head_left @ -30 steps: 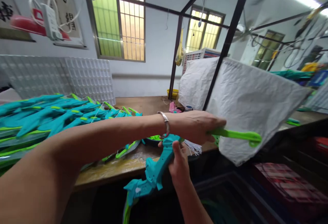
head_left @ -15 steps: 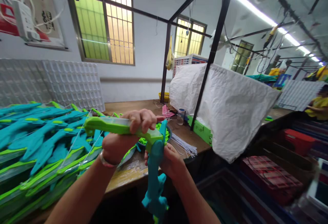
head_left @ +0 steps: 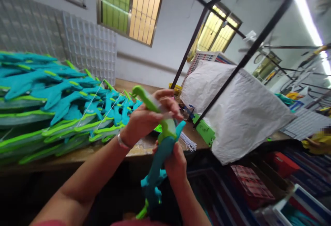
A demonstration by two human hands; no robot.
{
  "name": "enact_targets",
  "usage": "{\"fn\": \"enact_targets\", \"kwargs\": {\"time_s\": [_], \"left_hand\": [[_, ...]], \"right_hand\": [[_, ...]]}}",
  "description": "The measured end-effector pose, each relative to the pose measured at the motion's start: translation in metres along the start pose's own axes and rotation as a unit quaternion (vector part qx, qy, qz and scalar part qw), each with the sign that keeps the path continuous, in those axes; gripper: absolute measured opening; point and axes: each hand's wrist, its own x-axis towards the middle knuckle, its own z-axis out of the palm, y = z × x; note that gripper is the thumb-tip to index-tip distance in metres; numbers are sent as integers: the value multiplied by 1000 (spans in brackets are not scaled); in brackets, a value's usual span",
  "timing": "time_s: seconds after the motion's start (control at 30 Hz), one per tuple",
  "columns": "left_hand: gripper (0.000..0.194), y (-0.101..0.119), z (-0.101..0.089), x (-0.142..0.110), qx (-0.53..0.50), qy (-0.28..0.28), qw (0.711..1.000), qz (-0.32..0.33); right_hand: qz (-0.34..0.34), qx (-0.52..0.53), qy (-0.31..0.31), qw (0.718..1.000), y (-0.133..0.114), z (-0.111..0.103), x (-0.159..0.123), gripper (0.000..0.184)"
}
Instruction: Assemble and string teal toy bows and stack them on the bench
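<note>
A long teal-and-green plastic toy (head_left: 161, 157) is held in front of me, its teal body hanging down and its green section slanting up to the left. My left hand (head_left: 152, 110) is closed around the green section, fingers partly blurred. Lower down, my right hand (head_left: 177, 160) grips the teal body just below where the two colours meet. On the table to the left lies a large heap of similar teal-and-green plastic toys (head_left: 64, 105). Behind my hands, a container of small green pieces (head_left: 158, 128) is mostly hidden.
White cord strands (head_left: 188, 141) lie on the table (head_left: 141, 150) beside a green plastic block (head_left: 204, 131). A white sheet (head_left: 248, 115) covers things beyond a dark metal post (head_left: 230, 74). Crates stand low on the right, and a person in yellow (head_left: 319, 143) sits far right.
The view has tilted and turned. The toy's green section has swung from nearly level to a steeper slant. Both hands stay on the toy.
</note>
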Motion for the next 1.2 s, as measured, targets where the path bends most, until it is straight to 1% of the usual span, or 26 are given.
{"fn": "enact_targets", "kwargs": {"time_s": [0.03,0.07,0.13,0.17,0.23,0.27,0.33,0.37,0.4,0.43,0.5,0.6,0.67,0.73,0.83,0.93,1.0,1.07,1.13,1.2], "left_hand": [[52,-1,0,5,8,-12,1000,-18],[53,-2,-3,9,26,-15,999,-21],[60,-7,-17,11,76,-9,997,-22],[65,-10,-27,6,94,2,995,-20],[71,-21,-49,-13,99,37,993,-45],[70,-29,-61,-28,90,55,991,-80],[70,-47,-79,-64,75,98,976,-178],[72,-58,-85,-82,61,107,964,-238],[74,-69,-88,-100,39,102,951,-288],[76,-79,-88,-115,24,90,945,-314],[75,-98,-81,-140,-9,54,934,-352],[68,-114,-64,-160,-56,8,919,-389],[60,-118,-55,-165,-76,-6,913,-401],[54,-120,-50,-168,-86,-11,911,-403],[54,-123,-47,-168,-96,-10,915,-392],[54,-127,-45,-166,-100,4,920,-378],[50,-130,-46,-164,-97,25,925,-367],[46,-129,-49,-162,-90,59,932,-347],[43,-124,-57,-163,-78,106,939,-318],[39,-113,-67,-164,-64,154,943,-287]], "right_hand": [[-3,-4,11,1000,-4,0,1,53],[-13,-8,24,1000,-10,-1,3,53],[-60,-13,56,996,-26,-4,10,50],[-92,-13,74,993,-35,-7,15,47],[-157,-14,114,981,-54,-15,27,44],[-181,-16,133,974,-64,-20,33,43],[-206,-22,163,965,-80,-30,42,42],[-210,-23,175,962,-85,-35,46,42],[-209,-22,182,960,-89,-39,48,42],[-206,-20,188,960,-90,-42,50,42],[-198,-20,200,959,-89,-45,52,40],[-184,-31,214,959,-81,-50,49,38],[-177,-39,219,959,-77,-56,45,38],[-173,-48,223,958,-76,-64,39,40],[-174,-66,224,957,-78,-77,33,43],[-173,-93,211,958,-79,-85,34,46],[-163,-119,189,961,-75,-87,38,49],[-144,-151,160,965,-68,-89,43,53],[-122,-191,135,965,-59,-95,48,53],[-102,-242,125,957,-47,-108,55,53]]}}
